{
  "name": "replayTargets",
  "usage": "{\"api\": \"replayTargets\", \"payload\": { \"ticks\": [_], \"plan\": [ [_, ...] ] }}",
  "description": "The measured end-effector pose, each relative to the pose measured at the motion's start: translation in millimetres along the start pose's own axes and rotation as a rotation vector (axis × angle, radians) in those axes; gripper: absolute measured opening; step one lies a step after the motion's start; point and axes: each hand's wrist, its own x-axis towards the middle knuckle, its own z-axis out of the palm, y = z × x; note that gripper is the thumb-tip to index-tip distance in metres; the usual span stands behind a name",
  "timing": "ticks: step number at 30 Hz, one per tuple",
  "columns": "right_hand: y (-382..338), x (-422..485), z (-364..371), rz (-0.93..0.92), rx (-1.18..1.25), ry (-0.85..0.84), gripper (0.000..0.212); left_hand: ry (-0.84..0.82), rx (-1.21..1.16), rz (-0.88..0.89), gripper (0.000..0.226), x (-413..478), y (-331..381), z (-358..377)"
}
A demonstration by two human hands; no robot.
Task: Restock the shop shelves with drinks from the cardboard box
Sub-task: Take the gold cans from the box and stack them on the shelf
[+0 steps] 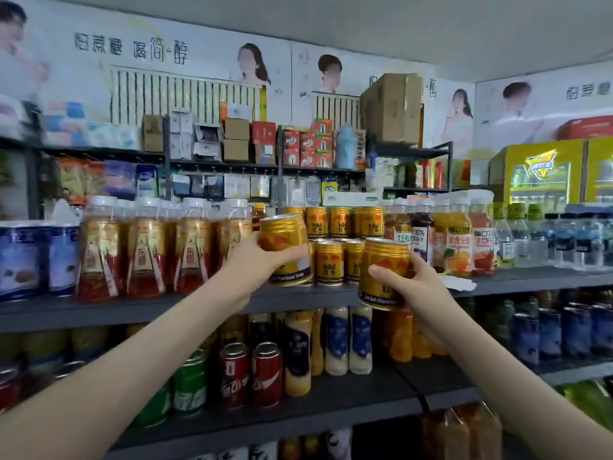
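My left hand [255,260] grips a gold energy-drink can [284,249], tilted, at the front edge of the upper grey shelf [132,308]. My right hand [416,280] holds a second gold can [383,272] a little lower and to the right, just in front of the same shelf. Behind both cans stands a two-tier stack of matching gold cans [335,247]. The cardboard box is out of view.
Red-and-gold bottles [146,250] fill the shelf to the left of the stack; juice bottles [457,240] and water bottles [564,240] stand to the right. The lower shelf [331,403] carries red cola cans [252,375], green cans and milky bottles. Boxes line the top rack.
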Motion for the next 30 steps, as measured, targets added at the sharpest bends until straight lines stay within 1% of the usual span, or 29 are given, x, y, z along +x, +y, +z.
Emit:
{"api": "replayTargets", "payload": {
  "ticks": [2, 5, 9, 10, 12, 13, 15, 19, 21, 24, 27, 30],
  "plan": [
    [-0.8, 15.5, -0.4, -0.025, 0.002, 0.007, 0.047, 0.060, -0.026, 0.012, 0.060, 22.2, 2.3, 0.9],
    [0.1, 38.5, 0.7, -0.047, 0.012, 0.029, 0.061, 0.090, -0.069, 0.014, 0.058, 61.6, 0.3, 4.0],
    [5.9, 70.2, 4.3, -0.053, 0.004, 0.069, 0.062, 0.072, -0.062, 0.027, 0.067, 117.1, -8.6, 11.7],
    [8.2, 79.8, 5.8, -0.053, -0.012, 0.076, 0.058, 0.073, -0.070, 0.023, 0.065, 131.6, -12.4, 14.1],
    [11.8, 100.1, 10.2, -0.060, -0.036, 0.078, 0.041, 0.070, -0.103, 0.000, 0.052, 158.4, -20.1, 18.8],
    [14.1, 111.8, 12.4, -0.064, -0.038, 0.078, 0.037, 0.068, -0.113, -0.019, 0.049, 171.6, -25.0, 20.8],
    [18.5, 136.6, 17.9, -0.068, -0.052, 0.090, 0.038, 0.063, -0.133, -0.050, 0.046, 195.7, -34.7, 23.9],
    [24.7, 190.6, 33.4, -0.082, -0.117, 0.119, 0.042, 0.058, -0.200, -0.132, 0.065, 234.3, -60.1, 30.2],
    [27.6, 216.9, 43.2, -0.089, -0.165, 0.119, 0.040, 0.052, -0.220, -0.170, 0.069, 246.7, -71.0, 33.6],
    [35.0, 250.0, 56.2, -0.073, -0.214, 0.108, 0.038, 0.017, -0.235, -0.203, 0.068, 260.2, -81.6, 37.0],
    [46.8, 274.2, 63.5, -0.011, -0.286, 0.104, 0.047, 0.022, -0.191, -0.169, 0.062, 267.7, -91.7, 40.2],
    [56.6, 283.8, 67.5, 0.052, -0.313, 0.093, 0.076, 0.043, -0.081, -0.128, 0.075, 270.0, -95.9, 40.9]
  ]
}}
